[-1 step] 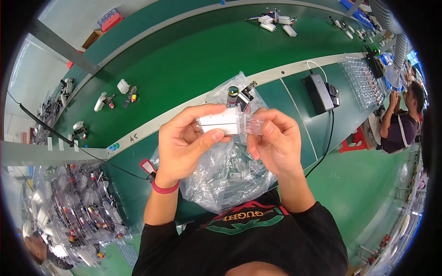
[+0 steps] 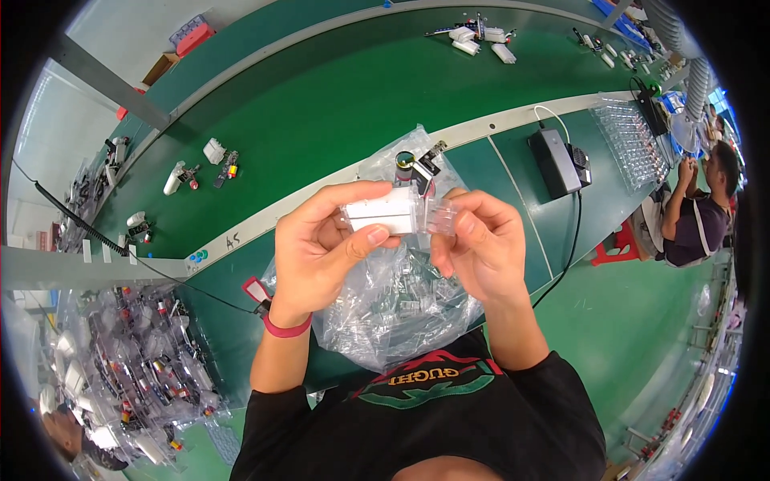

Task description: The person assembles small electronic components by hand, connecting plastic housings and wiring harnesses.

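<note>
My left hand [image 2: 327, 244] grips a white two-part block [image 2: 383, 215] between thumb and fingers, held level over the bench. At the block's right end, my right hand [image 2: 484, 240] pinches a small clear plastic piece [image 2: 440, 216] by its right side. Whether the clear piece touches the block cannot be made out. Beneath both hands lies a large clear plastic bag [image 2: 385, 321] with several small clear pieces showing in it. Just beyond my fingers, a roll of tape [image 2: 405, 160] and a small black part [image 2: 433, 164] rest on the bag's far end.
A red wristband [image 2: 287, 329] with a black cord circles my left wrist. A black power adapter [image 2: 553, 164] and clear trays [image 2: 630, 140] stand to the right. White assemblies [image 2: 178, 178] lie on the green belt [image 2: 321, 104]. Filled trays [image 2: 136, 353] stack at left. A co-worker [image 2: 706, 200] sits right.
The clear plastic piece in my right hand has tilted and shifted very slightly. The white block and my left hand look the same.
</note>
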Demonstrator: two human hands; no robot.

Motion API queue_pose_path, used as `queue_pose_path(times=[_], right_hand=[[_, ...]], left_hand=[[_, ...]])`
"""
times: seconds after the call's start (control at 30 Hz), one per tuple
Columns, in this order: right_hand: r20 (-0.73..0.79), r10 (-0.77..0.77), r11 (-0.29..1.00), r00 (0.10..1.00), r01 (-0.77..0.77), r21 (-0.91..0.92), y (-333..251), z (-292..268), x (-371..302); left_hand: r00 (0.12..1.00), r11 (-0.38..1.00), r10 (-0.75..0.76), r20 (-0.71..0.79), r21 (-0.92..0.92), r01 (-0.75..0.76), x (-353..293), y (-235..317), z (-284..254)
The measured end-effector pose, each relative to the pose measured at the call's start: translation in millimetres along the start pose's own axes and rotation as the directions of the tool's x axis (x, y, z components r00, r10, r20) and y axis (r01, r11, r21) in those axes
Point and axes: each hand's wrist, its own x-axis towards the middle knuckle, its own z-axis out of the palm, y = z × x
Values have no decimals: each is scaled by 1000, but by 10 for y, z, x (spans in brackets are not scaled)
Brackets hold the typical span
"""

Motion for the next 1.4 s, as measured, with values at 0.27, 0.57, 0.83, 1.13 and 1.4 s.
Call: queue_pose_path(times=[0.27, 0.57, 0.83, 1.13, 1.4], right_hand=[[62, -22, 999, 998, 21, 25, -65, -11, 25], [105, 31, 999, 994, -29, -14, -51, -16, 16], [129, 72, 997, 989, -76, 24, -28, -27, 4], [-58, 106, 993, 993, -104, 48, 61, 100, -89], [146, 9, 988, 989, 13, -151, 116, -3, -81]], left_hand=[[998, 998, -49, -37, -28, 48, 13, 24, 32], [995, 992, -69, 65, -106, 76, 4, 5, -34], [994, 992, -61, 90, -106, 71, 0, 3, -32], [999, 995, -34, 26, -93, 36, -30, 29, 72], [996, 993, -68, 58, -97, 73, -48, 21, 71]])
